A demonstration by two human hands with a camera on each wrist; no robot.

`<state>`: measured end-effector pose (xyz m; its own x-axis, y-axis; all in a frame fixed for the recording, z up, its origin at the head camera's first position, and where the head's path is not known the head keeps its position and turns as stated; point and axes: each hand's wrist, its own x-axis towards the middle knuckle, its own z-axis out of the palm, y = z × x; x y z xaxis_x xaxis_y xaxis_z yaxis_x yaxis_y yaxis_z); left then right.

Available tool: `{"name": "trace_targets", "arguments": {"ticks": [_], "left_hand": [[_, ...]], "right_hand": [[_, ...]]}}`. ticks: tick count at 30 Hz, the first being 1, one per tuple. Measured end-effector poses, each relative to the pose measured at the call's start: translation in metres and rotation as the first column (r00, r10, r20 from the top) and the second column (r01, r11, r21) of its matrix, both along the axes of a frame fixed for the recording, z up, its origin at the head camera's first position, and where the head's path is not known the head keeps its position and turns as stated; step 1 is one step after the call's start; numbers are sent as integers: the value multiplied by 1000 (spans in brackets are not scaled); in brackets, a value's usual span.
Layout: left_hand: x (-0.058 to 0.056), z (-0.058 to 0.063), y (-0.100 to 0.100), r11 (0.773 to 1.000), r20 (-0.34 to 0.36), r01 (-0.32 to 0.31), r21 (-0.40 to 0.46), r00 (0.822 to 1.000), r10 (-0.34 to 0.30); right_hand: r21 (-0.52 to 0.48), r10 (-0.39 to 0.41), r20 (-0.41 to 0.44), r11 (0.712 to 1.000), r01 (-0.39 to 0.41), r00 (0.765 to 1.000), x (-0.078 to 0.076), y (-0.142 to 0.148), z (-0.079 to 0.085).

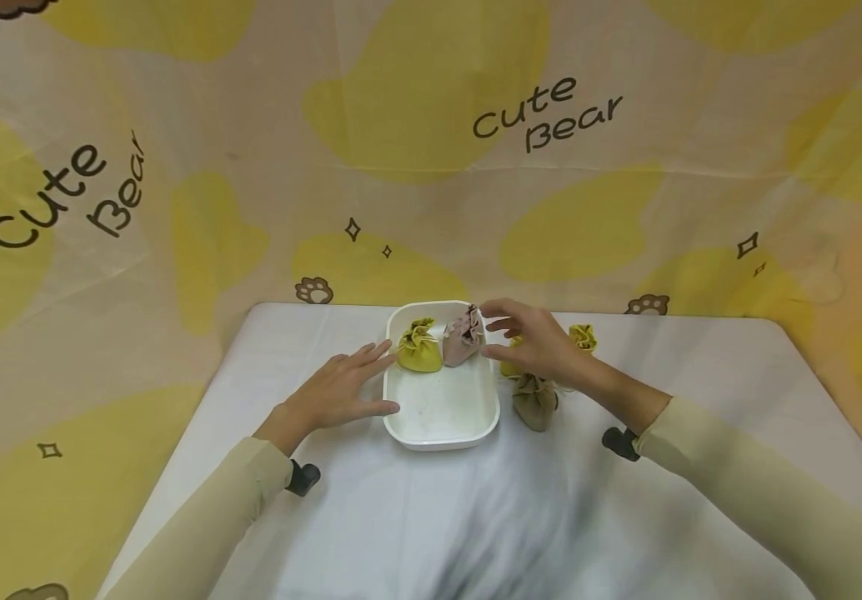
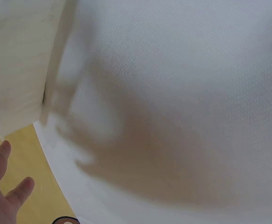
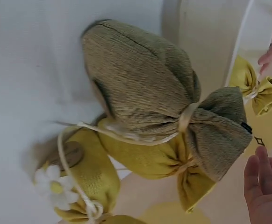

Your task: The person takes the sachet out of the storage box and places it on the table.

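Note:
A white plastic tray [image 1: 442, 417] holds a yellow drawstring pouch [image 1: 419, 354] and a dusty pink drawstring pouch [image 1: 463, 342], side by side in its far half. My left hand [image 1: 337, 392] is spread at the tray's left rim, fingertips close to the yellow pouch. On the other side, my right hand [image 1: 539, 337] hovers by the right rim next to the pink pouch. Its fingers are loosely bent, with nothing between them. Below that hand lies an olive-brown pouch [image 3: 136, 74] with a yellow pouch [image 3: 145, 158] and a daisy-trimmed yellow pouch [image 3: 94, 168]; the hand partly hides them in the head view.
A white cloth [image 1: 371, 525] covers the table. Behind it hangs a printed yellow and beige curtain [image 1: 416, 200]. Black wrist cameras, one on the left arm [image 1: 305, 477] and one on the right arm [image 1: 621, 443], stick out beneath the sleeves.

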<state>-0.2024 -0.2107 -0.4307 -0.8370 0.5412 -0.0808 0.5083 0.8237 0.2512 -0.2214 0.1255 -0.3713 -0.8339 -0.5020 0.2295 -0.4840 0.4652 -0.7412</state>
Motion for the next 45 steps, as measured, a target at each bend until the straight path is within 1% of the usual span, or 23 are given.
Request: {"name": "trace_targets", "arguments": {"ticks": [6,10,20,25,30,36,41,45], "left_hand": [[1,1,0,1000,3,-1,-2,1000,1],[1,1,0,1000,0,-1,-5,1000,1],[0,0,-1,1000,-1,7,11,1000,-7],[0,-2,-1,1000,-4,9,19,1000,-9],[0,-2,-1,1000,0,5,26,1000,-5],[0,-3,-2,999,5,2,35,1000,-2],[0,-5,-3,999,2,6,34,1000,-6],[0,-4,-4,999,1,5,48,1000,-5]], "right_hand": [[9,-3,-24,1000,3,1000,-6,-14,3],[11,-6,-26,1000,6,1000,-10,-19,3],[38,-51,12,998,51,999,-20,-25,-7],[74,-54,-4,996,54,999,-21,-30,-10],[115,-70,-4,991,70,998,-20,-38,-9],[124,-90,-20,988,92,996,-20,-45,-7],[126,-101,6,987,100,995,-21,-46,-8],[158,-104,30,983,98,994,-23,-46,-10]]}}
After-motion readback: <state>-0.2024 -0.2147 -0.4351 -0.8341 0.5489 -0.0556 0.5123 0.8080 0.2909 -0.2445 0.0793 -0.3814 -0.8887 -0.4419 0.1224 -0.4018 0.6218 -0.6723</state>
